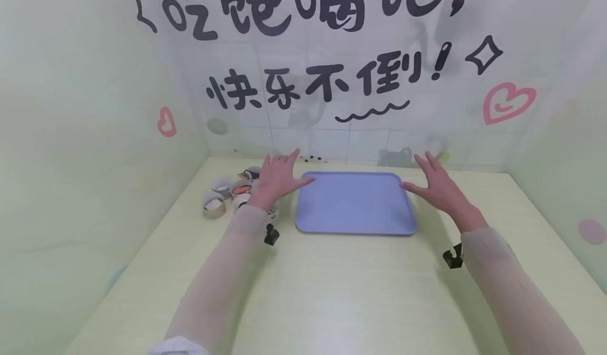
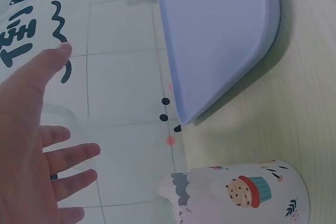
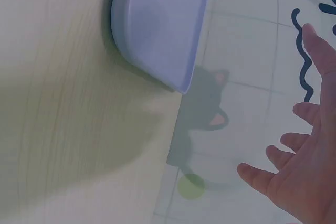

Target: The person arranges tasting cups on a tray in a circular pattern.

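A light purple rectangular tray [image 1: 355, 203] lies on the table in front of the back wall. Over its left end, my left hand [image 1: 276, 180] is held with fingers spread, the thumb overlapping the tray's far left corner in the head view. On the other side, my right hand [image 1: 442, 190] has its fingers extended and its thumb pointing at the tray's right rim. In both wrist views the tray [image 2: 220, 30] stands apart from the fingers, and each palm holds nothing. A paper cup [image 2: 247, 195] with a printed cupcake stands below the left hand's fingers in the left wrist view.
Several round paper cups [image 1: 214, 207] with food pieces inside cluster on the pale wooden table [image 1: 332, 292] at the left, partly hidden by the left hand. A printed curtain-like sheet [image 1: 303, 134] with black lettering rises behind the table, and pale walls flank both sides.
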Action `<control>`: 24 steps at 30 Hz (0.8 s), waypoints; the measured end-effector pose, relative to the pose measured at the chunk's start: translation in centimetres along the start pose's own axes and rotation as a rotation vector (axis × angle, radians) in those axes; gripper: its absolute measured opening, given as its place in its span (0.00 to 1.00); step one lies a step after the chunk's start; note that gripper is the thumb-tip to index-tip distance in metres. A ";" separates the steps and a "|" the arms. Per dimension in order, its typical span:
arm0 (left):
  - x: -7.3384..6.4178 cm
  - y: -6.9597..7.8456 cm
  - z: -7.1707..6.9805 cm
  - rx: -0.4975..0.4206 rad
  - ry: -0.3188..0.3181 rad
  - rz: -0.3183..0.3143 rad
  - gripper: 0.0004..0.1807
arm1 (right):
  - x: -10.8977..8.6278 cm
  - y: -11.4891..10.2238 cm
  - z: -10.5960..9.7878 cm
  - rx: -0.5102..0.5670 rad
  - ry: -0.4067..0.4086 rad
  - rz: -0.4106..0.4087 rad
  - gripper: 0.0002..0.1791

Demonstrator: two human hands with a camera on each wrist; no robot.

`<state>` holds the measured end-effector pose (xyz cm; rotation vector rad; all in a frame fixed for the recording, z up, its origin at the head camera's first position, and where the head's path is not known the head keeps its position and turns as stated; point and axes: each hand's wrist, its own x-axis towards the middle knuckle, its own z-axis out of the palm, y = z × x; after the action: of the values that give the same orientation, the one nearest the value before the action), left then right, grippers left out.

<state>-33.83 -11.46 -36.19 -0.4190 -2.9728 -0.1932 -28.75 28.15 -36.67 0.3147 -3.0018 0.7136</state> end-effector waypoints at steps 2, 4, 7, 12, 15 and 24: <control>-0.1 -0.2 0.0 0.009 0.000 0.011 0.52 | -0.1 0.0 0.2 0.013 -0.018 -0.005 0.55; -0.3 -0.3 0.2 0.013 -0.003 0.020 0.49 | -0.3 0.0 0.6 0.018 -0.028 -0.014 0.54; -0.7 -0.7 0.5 0.030 -0.010 0.033 0.46 | -0.6 0.2 1.1 0.033 -0.050 -0.020 0.53; -1.3 -1.2 0.9 0.008 -0.014 0.020 0.45 | -1.1 0.6 2.0 0.057 -0.102 -0.003 0.53; -1.7 -1.6 0.8 -0.002 -0.021 0.002 0.45 | -1.2 1.0 2.5 0.060 -0.122 -0.006 0.54; -2.3 -2.5 0.0 0.011 -0.038 -0.015 0.43 | -1.3 1.6 4.2 0.079 -0.198 -0.016 0.60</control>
<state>-32.33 -14.50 -36.78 -0.4038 -3.0138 -0.1719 -27.81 27.86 -41.23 0.4372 -3.1561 0.8487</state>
